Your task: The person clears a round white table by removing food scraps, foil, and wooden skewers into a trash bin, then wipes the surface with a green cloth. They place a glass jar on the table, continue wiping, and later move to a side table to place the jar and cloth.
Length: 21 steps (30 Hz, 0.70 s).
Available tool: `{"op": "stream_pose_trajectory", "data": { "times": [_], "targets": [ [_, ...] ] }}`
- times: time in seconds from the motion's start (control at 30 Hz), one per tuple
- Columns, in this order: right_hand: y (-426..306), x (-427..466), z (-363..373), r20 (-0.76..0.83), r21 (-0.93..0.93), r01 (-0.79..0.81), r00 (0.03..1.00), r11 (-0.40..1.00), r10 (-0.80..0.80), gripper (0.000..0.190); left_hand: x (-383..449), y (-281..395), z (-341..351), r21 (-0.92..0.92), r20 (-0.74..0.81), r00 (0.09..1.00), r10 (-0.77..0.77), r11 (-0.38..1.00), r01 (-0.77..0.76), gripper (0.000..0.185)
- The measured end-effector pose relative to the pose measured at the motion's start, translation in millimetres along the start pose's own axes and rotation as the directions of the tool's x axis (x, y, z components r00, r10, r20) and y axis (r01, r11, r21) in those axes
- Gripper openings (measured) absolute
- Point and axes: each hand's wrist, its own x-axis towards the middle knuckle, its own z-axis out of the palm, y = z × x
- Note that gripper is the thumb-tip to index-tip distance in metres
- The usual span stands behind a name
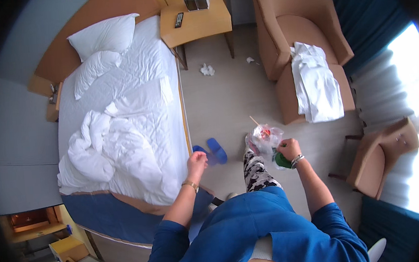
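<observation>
My right hand [290, 148] grips a crumpled clear plastic bag [265, 139] beside my leg. Red and white litter shows through the plastic, and a thin wooden stick [254, 120] pokes out at the far side. A green thing [282, 160] hangs just below the same hand; I cannot tell whether it lies inside the bag. Near the bed's edge, my left hand [197, 163] is in the air with loosely bent fingers and nothing visible in it. Past its fingertips, a pair of blue slippers [217, 150] rests on the floor.
To the left is a bed [143, 43] with a rumpled white duvet [122, 149]. White tissues [207, 70] lie on the floor by a wooden desk [196, 28] holding a remote control [179, 20]. White cloth [316, 85] drapes an armchair's footstool [289, 104]; a chair [367, 166] stands at right.
</observation>
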Motion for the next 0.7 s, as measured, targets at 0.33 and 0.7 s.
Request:
{"op": "stream_pose_trajectory", "data": {
  "times": [0.33,0.7],
  "targets": [
    [-18,205,20,0.069,-0.008,-0.048,0.996,0.999,0.049,0.018,158,89,28,0.164,-0.052,0.985,-0.167,0.971,0.174,0.011],
    [-64,375,34,0.018,0.041,-0.175,0.984,0.984,0.175,0.018,465,169,59,0.471,0.024,0.98,0.2,0.862,-0.187,0.017]
  ]
}}
